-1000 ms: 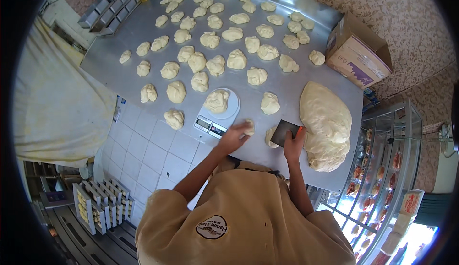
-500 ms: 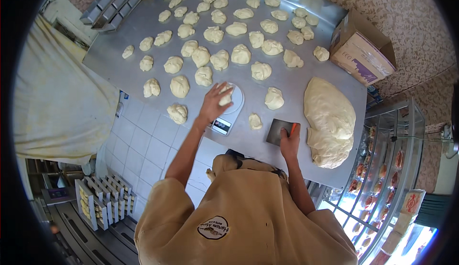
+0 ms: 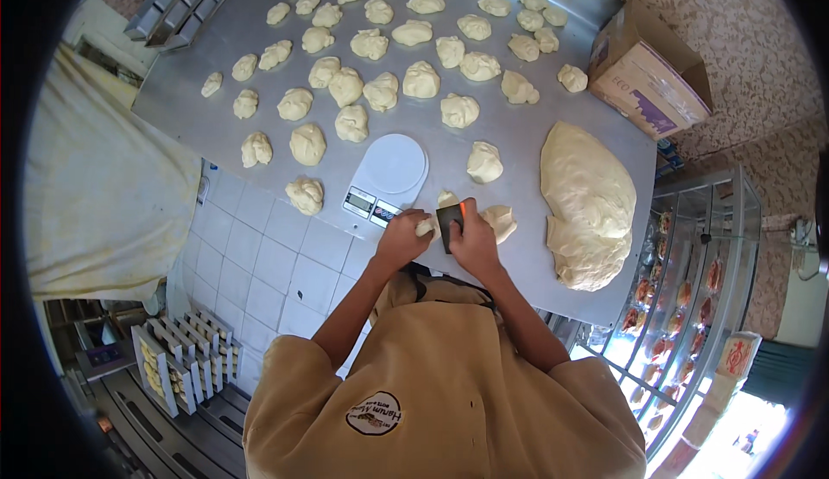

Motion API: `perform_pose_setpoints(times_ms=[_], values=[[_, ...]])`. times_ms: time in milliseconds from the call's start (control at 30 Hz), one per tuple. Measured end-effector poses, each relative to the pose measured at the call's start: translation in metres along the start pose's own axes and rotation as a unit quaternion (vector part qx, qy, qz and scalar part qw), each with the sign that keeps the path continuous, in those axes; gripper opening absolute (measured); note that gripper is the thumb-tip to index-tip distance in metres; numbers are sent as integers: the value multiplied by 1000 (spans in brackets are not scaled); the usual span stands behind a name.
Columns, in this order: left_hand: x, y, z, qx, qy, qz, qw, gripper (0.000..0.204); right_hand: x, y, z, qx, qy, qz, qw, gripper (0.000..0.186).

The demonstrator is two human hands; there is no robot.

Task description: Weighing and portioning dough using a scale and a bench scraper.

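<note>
Close to the table's front edge, my left hand (image 3: 403,238) is closed on a small piece of dough (image 3: 425,227). Just right of it, my right hand (image 3: 475,244) grips a dough scraper (image 3: 449,222) with a dark blade and an orange handle. The blade stands tilted right beside the held dough; whether they touch I cannot tell. A small dough lump (image 3: 447,196) shows behind the scraper, and another dough piece (image 3: 501,222) lies partly hidden by my right hand. The white kitchen scale (image 3: 391,164) behind my left hand has a bare platform.
Many dough lumps (image 3: 420,80) cover the metal table (image 3: 518,164). At the right lies a large dough mass (image 3: 591,203), with an open cardboard box (image 3: 652,73) beyond it. Joined metal tins (image 3: 186,4) sit far left. A glass display case (image 3: 691,263) stands beside the table.
My left hand has left the scale, whose platform is now bare, and come nearer with dough. My right hand has brought the scraper leftward and tilted it up. The view has shifted slightly.
</note>
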State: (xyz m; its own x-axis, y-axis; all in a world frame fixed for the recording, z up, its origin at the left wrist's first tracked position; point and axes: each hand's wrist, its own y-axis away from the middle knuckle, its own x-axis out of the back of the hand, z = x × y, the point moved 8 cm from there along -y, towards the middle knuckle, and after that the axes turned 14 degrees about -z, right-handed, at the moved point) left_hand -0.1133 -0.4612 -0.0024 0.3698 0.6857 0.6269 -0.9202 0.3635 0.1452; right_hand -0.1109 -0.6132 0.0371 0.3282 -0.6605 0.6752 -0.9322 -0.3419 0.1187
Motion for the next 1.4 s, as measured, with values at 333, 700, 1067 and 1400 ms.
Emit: perform_pose_setpoints(times_ms=[333, 700, 1067, 1400], values=[[31, -19, 0, 29, 12, 139, 990, 54, -32, -51, 36, -129, -52, 10, 990, 27], [23, -19, 49, -31, -243, 92, 965, 63, 56, 48, 69, -96, -182, 176, 963, 31], [-44, -45, -11, -20, -19, 52, 998, 33, 52, 58, 79, -117, -169, 185, 961, 31], [92, -63, -44, -43, -22, 159, 986, 57, 13, 20, 46, -110, -171, 49, 978, 31]])
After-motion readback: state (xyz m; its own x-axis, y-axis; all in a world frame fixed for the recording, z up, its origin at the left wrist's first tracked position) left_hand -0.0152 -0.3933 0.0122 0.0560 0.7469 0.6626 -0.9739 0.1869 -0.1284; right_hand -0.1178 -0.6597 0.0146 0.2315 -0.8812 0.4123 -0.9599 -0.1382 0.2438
